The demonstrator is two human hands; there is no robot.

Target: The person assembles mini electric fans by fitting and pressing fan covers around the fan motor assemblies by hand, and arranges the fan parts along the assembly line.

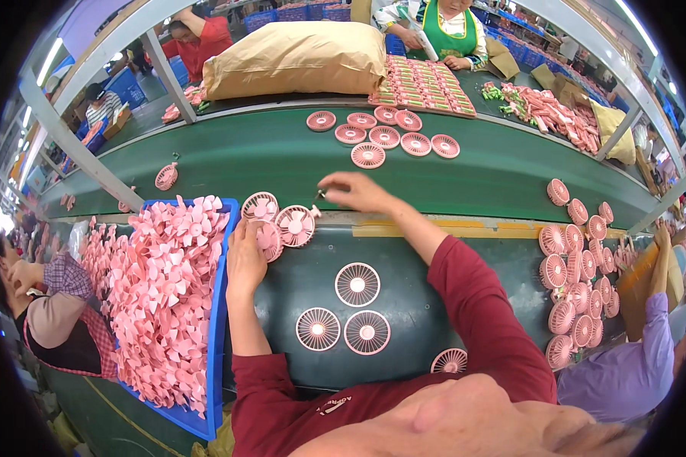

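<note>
My left hand (pixel 245 257) grips the rim of a pink fan housing (pixel 270 241) beside the blue crate. Two more housings touch it: one behind (pixel 260 207), and one to its right (pixel 295 226) with a short stem and blades showing inside. My right hand (pixel 356 192), somewhat blurred, reaches over the near edge of the green conveyor belt (pixel 236 164). Its fingers are pinched together, with a small dark bit at their tips that I cannot make out. Between my arms, three round pink fan grilles (pixel 357 284) lie flat on the dark table.
A blue crate (pixel 216 335) heaped with pink fan blades (pixel 171 282) stands at my left. Pink grilles (pixel 383 137) lie on the belt; stacked grilles (pixel 575 266) fill the table's right. Beyond are a large brown sack (pixel 297 61) and co-workers. Metal posts (pixel 91 156) frame the belt.
</note>
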